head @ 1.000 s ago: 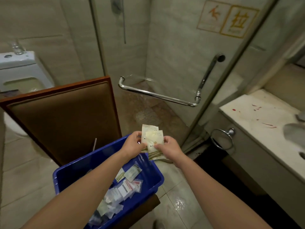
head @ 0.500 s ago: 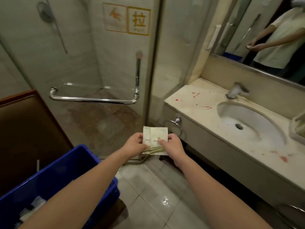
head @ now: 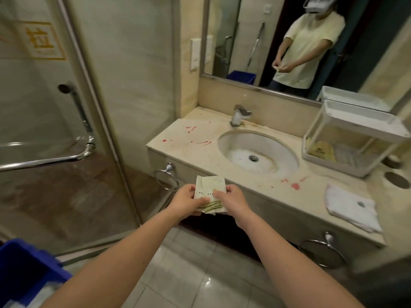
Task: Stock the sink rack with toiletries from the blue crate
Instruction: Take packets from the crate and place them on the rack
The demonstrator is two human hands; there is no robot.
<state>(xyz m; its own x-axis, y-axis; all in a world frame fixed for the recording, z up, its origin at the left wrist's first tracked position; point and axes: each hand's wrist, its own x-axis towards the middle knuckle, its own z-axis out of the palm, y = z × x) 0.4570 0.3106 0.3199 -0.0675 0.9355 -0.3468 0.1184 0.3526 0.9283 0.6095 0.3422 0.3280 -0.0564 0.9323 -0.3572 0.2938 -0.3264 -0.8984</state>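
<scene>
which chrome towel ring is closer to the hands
The chrome towel ring at the beige counter's left end, by the glass shower door, next to the left hand. The other ring hangs below the folded white towel.

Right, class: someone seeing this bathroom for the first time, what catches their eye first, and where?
The left hand and right hand pinch cream sachets at centre frame. Red splashes mark the countertop left of the sink; the white rack stands to its right.
</scene>
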